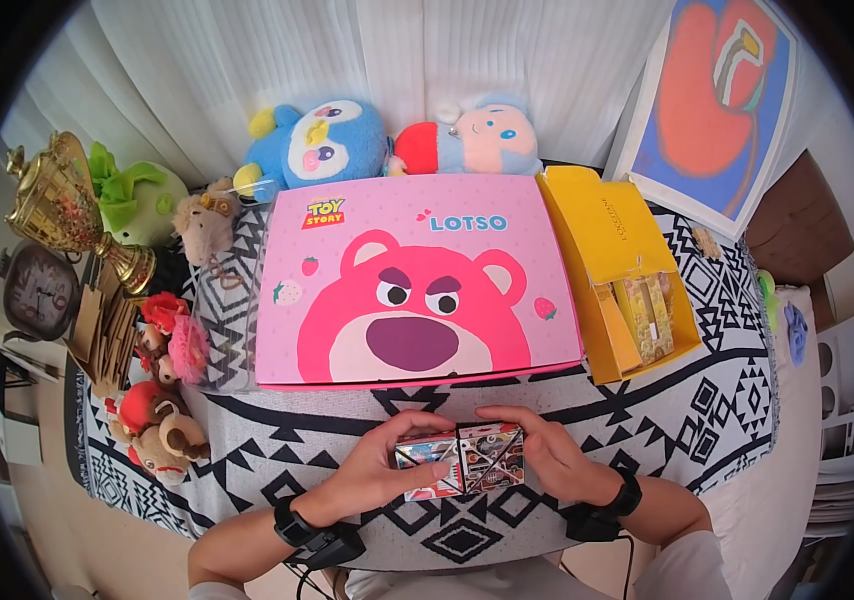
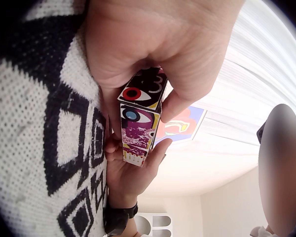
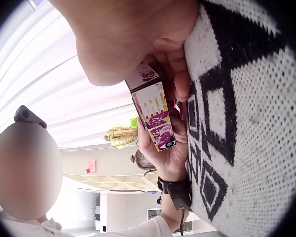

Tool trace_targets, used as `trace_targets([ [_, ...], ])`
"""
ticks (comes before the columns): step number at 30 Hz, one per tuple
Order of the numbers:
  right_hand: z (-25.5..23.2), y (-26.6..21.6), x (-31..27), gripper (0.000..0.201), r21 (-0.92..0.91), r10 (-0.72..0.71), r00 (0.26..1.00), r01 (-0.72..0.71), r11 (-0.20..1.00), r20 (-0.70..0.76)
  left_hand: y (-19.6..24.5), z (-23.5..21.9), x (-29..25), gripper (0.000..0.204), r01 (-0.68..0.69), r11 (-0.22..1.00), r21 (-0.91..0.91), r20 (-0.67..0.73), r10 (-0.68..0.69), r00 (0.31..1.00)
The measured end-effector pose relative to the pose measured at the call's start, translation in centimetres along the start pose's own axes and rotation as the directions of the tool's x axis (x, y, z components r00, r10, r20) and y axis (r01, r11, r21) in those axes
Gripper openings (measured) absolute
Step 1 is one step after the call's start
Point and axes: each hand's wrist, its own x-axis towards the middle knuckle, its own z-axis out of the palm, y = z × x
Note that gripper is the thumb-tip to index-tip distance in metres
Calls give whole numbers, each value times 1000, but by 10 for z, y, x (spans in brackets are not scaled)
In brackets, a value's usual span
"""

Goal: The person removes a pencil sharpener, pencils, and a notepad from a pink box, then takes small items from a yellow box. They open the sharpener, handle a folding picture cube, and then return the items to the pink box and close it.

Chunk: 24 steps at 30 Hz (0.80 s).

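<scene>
A small folding picture cube point(image 1: 461, 461), its printed halves side by side with a dark seam between them, is held low over the front of the cloth. My left hand point(image 1: 384, 462) grips its left half, thumb lying across the printed face and fingers round the far side. At the right end, my right hand point(image 1: 564, 462) holds the other half, its index finger reaching along the far edge. Eye drawings and purple print show on the cube point(image 2: 137, 123) in the left wrist view. White and purple faces of the cube point(image 3: 155, 116) appear in the right wrist view.
Beyond the hands lies a large pink bear box point(image 1: 417, 290). An open yellow box point(image 1: 637, 290) stands to its right. Plush toys point(image 1: 162, 430), a gold trophy point(image 1: 62, 195) and a clock point(image 1: 39, 290) are on the left. A patterned cloth point(image 1: 327, 430) covers the table.
</scene>
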Motion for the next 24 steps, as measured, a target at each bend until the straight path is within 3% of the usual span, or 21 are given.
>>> trace_targets([
  [2,2,3,1,59,-18,-70,996,69,997,-57,0,0,0,49,-3,1000,2,1,3,1000],
  [24,1,4,0,60,-51,-52,997,49,997,-54,0,0,0,49,0,1000,7,-5,0,1000],
])
